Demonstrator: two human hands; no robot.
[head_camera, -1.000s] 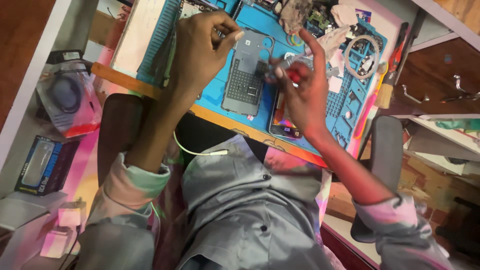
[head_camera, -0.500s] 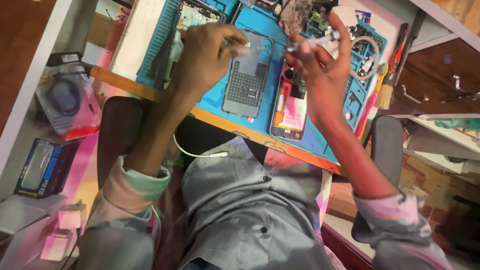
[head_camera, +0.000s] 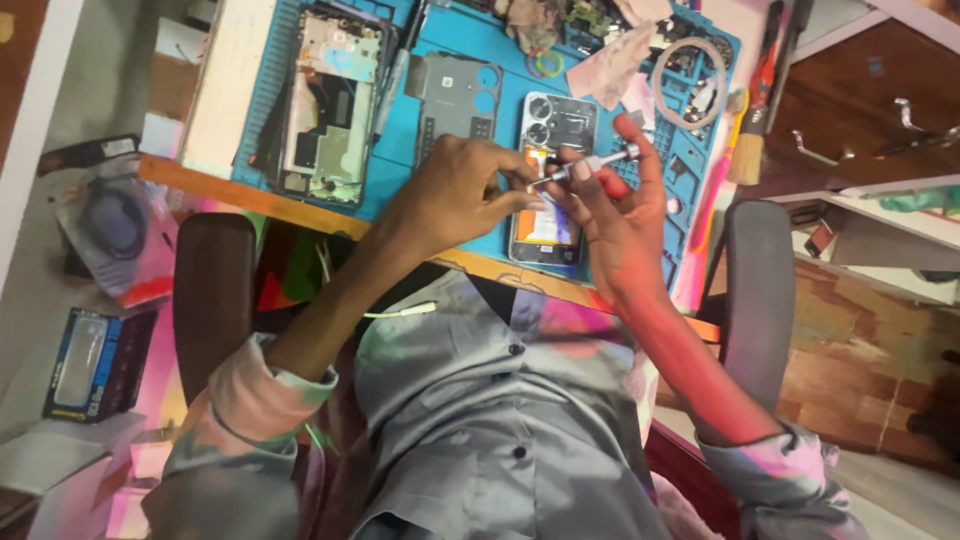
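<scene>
My left hand and my right hand meet above an opened phone that lies on a blue work mat. In my right hand is a slim silver screwdriver, gripped between thumb and fingers. The fingertips of my left hand pinch at its tip; whether a screw or bit is there is too small to tell. A grey phone back cover lies just beyond my left hand. Farther left on the mat rests another disassembled phone.
A brush, a white coiled cable and red-handled pliers lie at the mat's right side. Chair armrests flank my lap. A boxed item and a packet lie on the floor at left.
My hands have come together over the opened phone. My left hand left the grey cover and moved right. My right hand came down from its raised position with the screwdriver.
</scene>
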